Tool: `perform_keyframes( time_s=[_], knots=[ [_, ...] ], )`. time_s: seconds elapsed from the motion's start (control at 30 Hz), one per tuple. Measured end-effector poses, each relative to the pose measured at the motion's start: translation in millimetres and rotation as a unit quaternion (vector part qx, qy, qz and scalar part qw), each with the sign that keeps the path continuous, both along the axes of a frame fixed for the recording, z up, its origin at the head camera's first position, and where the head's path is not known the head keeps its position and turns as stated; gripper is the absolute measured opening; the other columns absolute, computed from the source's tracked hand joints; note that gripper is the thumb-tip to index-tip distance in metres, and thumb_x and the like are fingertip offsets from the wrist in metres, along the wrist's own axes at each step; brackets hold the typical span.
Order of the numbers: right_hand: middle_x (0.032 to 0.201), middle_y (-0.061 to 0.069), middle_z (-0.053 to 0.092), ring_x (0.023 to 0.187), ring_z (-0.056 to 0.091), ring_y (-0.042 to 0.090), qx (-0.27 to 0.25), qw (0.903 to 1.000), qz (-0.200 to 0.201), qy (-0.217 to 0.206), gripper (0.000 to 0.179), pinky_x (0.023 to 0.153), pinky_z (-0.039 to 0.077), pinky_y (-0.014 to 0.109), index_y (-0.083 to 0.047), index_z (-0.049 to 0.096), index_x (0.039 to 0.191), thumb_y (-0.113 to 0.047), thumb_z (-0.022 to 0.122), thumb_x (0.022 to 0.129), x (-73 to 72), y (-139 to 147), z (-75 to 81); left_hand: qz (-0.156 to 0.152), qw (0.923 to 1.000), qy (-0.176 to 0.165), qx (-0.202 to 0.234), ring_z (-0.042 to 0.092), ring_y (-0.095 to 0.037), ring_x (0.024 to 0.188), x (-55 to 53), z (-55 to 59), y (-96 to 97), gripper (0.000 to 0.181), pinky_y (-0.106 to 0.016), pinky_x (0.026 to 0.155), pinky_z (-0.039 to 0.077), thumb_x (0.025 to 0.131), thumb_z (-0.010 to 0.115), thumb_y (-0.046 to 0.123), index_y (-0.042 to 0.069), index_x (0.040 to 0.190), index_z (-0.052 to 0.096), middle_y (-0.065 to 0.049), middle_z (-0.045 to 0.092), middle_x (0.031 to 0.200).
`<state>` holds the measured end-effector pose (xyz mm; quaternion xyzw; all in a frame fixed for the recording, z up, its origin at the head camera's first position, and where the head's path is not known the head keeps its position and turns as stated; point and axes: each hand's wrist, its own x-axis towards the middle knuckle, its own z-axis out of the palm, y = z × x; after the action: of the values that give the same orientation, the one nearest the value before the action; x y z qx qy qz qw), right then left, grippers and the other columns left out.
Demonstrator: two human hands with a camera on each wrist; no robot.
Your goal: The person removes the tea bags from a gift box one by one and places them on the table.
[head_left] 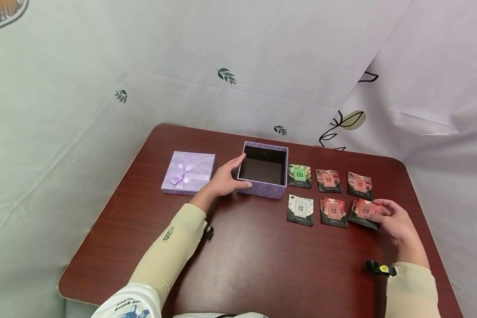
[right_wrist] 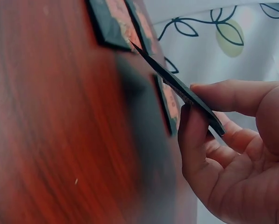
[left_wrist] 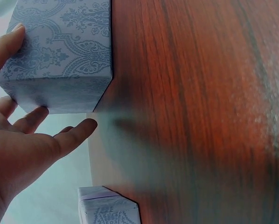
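Observation:
My left hand [head_left: 225, 177] is spread at the near left corner of an open purple gift box [head_left: 262, 189]. In the left wrist view the thumb touches the patterned wall of this box [left_wrist: 69, 42], while fairly straight fingers lie along the adjoining side. The box's dark inside holds nothing visible. At the right, my right hand [head_left: 393, 218] pinches a red-and-black sachet [head_left: 361, 211] between thumb and fingers. The right wrist view shows this sachet [right_wrist: 172, 81] edge-on, tilted and raised off the tabletop.
Left of the box lies its purple lid [head_left: 191, 170] with a ribbon bow. Right of it are a green sachet [head_left: 300, 176], a white sachet [head_left: 300, 210] and several red ones, including one red sachet [head_left: 334, 212] beside the held one. A white curtain [head_left: 262, 88] hangs behind the table.

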<state>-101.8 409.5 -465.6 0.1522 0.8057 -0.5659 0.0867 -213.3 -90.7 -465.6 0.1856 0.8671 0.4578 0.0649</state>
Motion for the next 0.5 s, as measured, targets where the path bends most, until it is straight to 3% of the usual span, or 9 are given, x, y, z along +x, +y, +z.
perform_keyframes(
  time_s=[0.23,0.5],
  knots=[
    [0.089,-0.017,0.063,0.077,0.057,0.005,0.051,0.9986,0.017,-0.002,0.041,0.063,0.053,0.028,-0.009,0.051,0.123,0.0,0.072,0.088,1.4,6,-4.9,0.002,1.0,-0.003,0.001,0.029,-0.02,0.144,-0.8,-0.4,-0.6,0.099,-0.039,0.114,0.028,0.078,0.089,0.028,0.017,0.159,0.032,-0.005,0.033,0.159],
    [0.097,0.01,0.062,0.073,0.055,0.007,0.126,0.9918,0.02,0.007,0.069,0.057,0.052,0.032,0.008,0.033,0.139,0.002,0.075,0.084,3.7,6,-14.2,0.002,1.0,-0.002,0.001,0.03,-0.02,0.144,-0.8,-0.4,-0.1,0.1,-0.037,0.114,0.027,0.077,0.089,0.027,0.015,0.158,0.033,-0.005,0.034,0.159]
  ],
)
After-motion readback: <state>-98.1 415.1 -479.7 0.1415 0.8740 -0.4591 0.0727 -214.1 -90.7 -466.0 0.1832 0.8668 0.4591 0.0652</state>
